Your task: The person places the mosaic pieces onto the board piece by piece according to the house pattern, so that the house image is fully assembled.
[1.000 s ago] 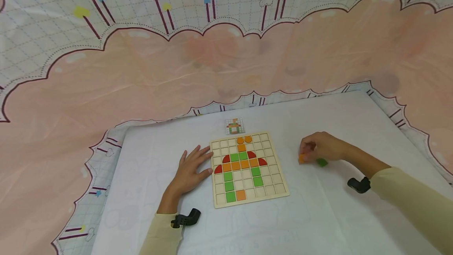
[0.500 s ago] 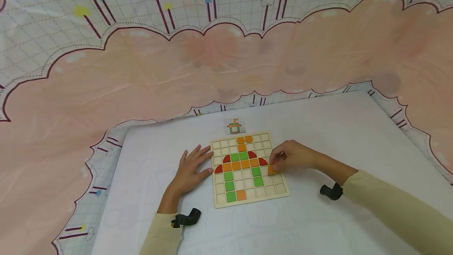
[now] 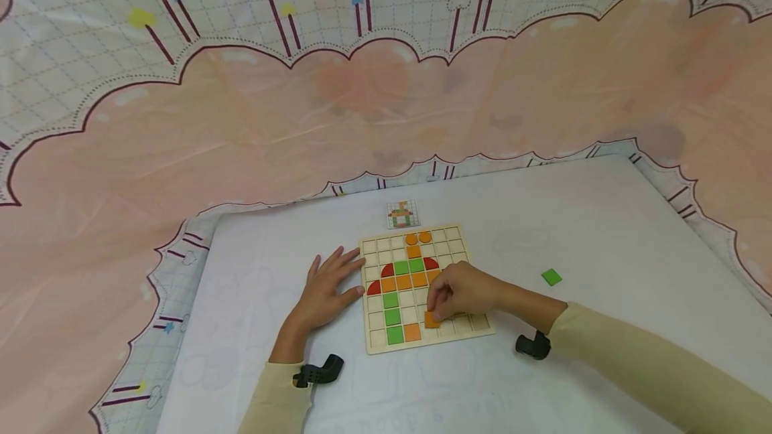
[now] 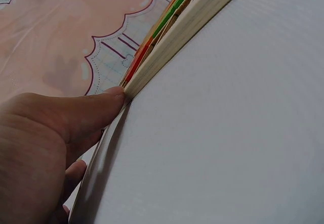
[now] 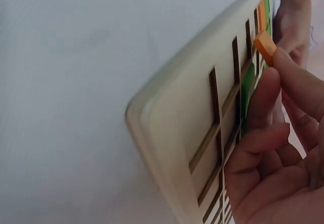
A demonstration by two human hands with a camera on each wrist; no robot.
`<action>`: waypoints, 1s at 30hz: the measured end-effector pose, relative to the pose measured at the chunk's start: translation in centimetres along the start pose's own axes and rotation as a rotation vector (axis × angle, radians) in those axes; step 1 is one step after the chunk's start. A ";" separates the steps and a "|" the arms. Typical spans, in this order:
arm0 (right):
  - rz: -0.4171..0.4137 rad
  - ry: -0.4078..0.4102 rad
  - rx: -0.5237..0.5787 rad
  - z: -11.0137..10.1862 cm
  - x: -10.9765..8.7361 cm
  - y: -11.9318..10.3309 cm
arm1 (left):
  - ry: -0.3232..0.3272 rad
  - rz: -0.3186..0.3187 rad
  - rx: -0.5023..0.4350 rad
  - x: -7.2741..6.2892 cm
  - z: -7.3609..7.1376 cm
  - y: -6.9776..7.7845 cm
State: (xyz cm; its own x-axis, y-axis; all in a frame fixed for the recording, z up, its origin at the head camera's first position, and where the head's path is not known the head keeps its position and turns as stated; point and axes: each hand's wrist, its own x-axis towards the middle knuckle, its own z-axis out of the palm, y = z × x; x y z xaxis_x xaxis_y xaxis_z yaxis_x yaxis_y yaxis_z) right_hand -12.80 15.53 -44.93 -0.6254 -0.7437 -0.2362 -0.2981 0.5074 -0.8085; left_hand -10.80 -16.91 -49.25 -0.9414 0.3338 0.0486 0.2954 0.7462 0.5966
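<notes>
A wooden grid board [image 3: 476, 325] lies on the white table, with green, orange and red tiles set in its cells. Between thumb and finger my right hand [image 3: 464, 290] pinches an orange square tile [image 3: 431, 319] over the board's bottom row, just right of another orange tile [image 3: 412, 332]. In the right wrist view the pinched orange tile [image 5: 265, 47] is tilted above the cells. My left hand [image 3: 326, 292] rests at the board's left edge with fingers spread; its thumb [image 4: 96, 110] touches the rim in the left wrist view. The right hand hides some tiles on the right side.
A small pattern card [image 3: 402, 214] lies just beyond the board's far edge. One loose green tile [image 3: 551, 277] is on the table to the right. A patterned pink and white cloth [image 3: 362, 99] hangs behind the table.
My right hand has carried the orange tile leftward from the table's right side to the board's bottom row, uncovering the loose green tile. My left hand has stayed put.
</notes>
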 end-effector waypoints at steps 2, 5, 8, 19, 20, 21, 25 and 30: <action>0.010 0.005 -0.010 0.4 0.1 -0.2 | -0.002 0.000 -0.002 0.0 0.0 0.0; 0.024 0.011 -0.020 0.8 0.3 -0.6 | -0.005 -0.003 -0.001 0.0 0.0 -0.1; 0.027 0.015 -0.032 1.1 0.4 -0.9 | -0.004 -0.003 0.003 0.1 0.1 -0.1; 0.002 0.017 -0.061 1.6 0.2 -1.2 | -0.003 -0.007 0.010 0.0 0.0 0.1; 0.004 0.018 -0.065 1.7 0.2 -1.2 | -0.003 -0.007 0.010 0.0 0.0 0.1; 0.005 0.020 -0.070 1.7 0.2 -1.2 | -0.004 -0.009 0.010 0.0 0.0 0.1; 0.003 0.028 -0.085 1.8 0.2 -1.2 | -0.003 -0.008 0.010 0.0 0.0 0.1; -0.005 0.042 -0.101 1.8 0.0 -1.5 | -0.002 -0.004 0.007 0.0 0.0 0.0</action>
State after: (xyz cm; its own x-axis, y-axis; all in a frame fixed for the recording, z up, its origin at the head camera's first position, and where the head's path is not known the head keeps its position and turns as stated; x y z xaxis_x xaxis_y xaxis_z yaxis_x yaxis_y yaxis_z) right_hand -11.00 13.97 -44.66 -0.6526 -0.7287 -0.2076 -0.3714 0.5464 -0.7507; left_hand -10.79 -16.88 -49.26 -0.9422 0.3321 0.0446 0.2930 0.7517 0.5908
